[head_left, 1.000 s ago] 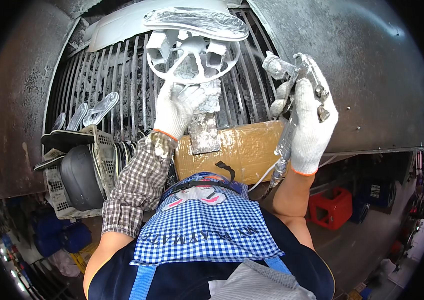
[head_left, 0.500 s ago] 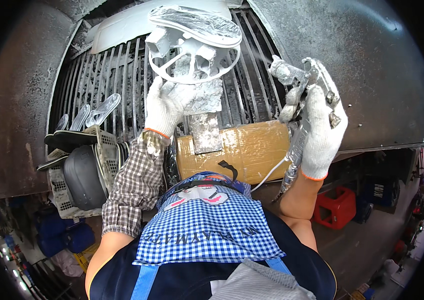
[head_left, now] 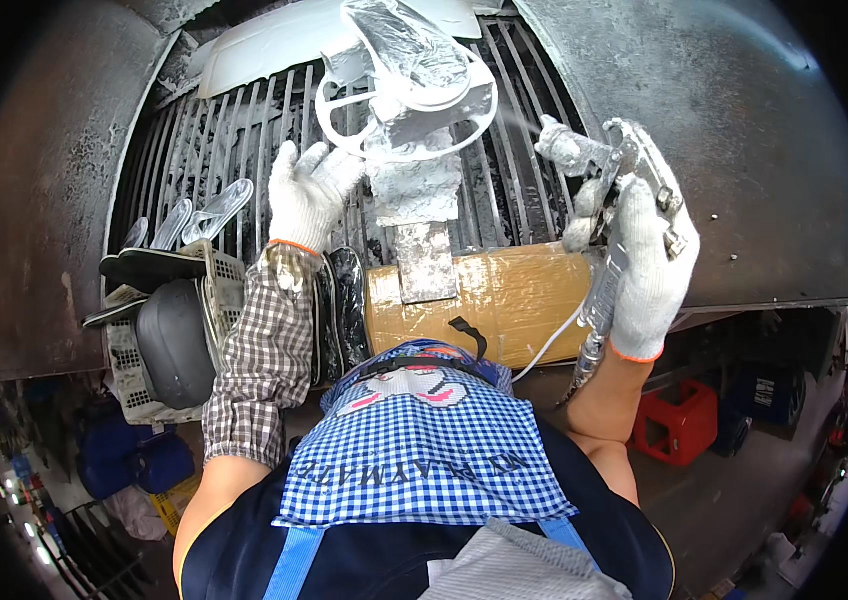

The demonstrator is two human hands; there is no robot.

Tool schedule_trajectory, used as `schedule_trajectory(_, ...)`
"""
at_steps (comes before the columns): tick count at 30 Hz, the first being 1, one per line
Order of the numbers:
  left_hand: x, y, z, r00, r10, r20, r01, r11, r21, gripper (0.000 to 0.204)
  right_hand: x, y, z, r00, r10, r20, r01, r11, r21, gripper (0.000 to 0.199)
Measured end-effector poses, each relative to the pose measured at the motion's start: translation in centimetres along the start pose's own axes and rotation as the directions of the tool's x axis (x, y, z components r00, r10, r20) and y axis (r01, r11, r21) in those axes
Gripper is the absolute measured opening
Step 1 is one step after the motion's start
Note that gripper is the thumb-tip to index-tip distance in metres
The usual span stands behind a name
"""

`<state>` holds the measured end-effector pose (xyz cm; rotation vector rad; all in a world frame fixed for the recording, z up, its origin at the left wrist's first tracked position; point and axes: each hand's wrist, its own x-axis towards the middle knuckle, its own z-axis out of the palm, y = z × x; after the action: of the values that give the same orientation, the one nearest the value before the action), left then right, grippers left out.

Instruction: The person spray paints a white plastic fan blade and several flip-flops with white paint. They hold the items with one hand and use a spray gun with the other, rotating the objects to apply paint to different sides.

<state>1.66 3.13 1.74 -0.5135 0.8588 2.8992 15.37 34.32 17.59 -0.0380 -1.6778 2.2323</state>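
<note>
A white spoked turntable wheel [head_left: 402, 154] stands on a paint-crusted post. On top of it sits a slipper-shaped piece [head_left: 422, 52] with a white edge and clear film over its upper face. Close by the wheel's left rim is my left hand [head_left: 306, 195], in a white glove, fingers spread and holding nothing; whether a fingertip touches the rim I cannot tell. My right hand [head_left: 652, 265], gloved too, grips a paint-caked spray gun [head_left: 599, 290]. Its nozzle points left at the piece, and a faint mist shows before it. A white hose [head_left: 549, 350] hangs from the gun.
Dark slatted bars [head_left: 244, 130] lie behind the wheel, between metal side walls [head_left: 724, 180]. A taped brown box [head_left: 514, 300] is in front of me. At left, a crate [head_left: 134, 395] holds dark soles, with several clear-strapped slippers [head_left: 219, 212] beyond. A red stool [head_left: 677, 420] stands lower right.
The wheel and the piece on it have turned, so the piece now points away from me. My left hand has opened and shifted left from the rim. The spray gun stays about where it was.
</note>
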Motion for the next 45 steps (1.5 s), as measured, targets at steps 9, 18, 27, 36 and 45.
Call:
schedule_trajectory(9, 2.1, 1.8, -1.7, 0.996, 0.088, 0.012, -0.088, 0.996, -0.009, 0.071, -0.3, 2.0, 0.0, 0.993, -0.009, 0.119, 0.015, 0.999, -0.046, 0.04)
schedule_trajectory(18, 0.8, 0.6, -2.4, 0.997, 0.047, -0.063, -0.045, 0.998, 0.033, 0.082, 2.2, 3.1, 2.5, 0.991, 0.018, 0.136, -0.016, 1.0, -0.014, 0.039)
schedule_trajectory(27, -0.7, -2.3, -2.4, 0.998, -0.029, -0.06, 0.029, 1.0, -0.005, 0.087, 4.1, 4.3, 4.7, 0.99, 0.019, 0.139, -0.025, 0.999, 0.037, 0.04)
schedule_trajectory(36, -1.6, -4.8, -0.5, 0.987, -0.151, 0.062, 0.155, 0.986, -0.065, 0.081, 6.5, 3.8, 5.3, 0.994, 0.013, 0.112, -0.023, 0.996, 0.085, 0.04)
schedule_trajectory(45, -1.6, -3.4, 1.3, 0.98, -0.091, 0.174, 0.109, 0.989, -0.096, 0.087, 7.1, 3.0, 2.5, 0.998, -0.058, -0.018, 0.059, 0.995, 0.075, 0.043)
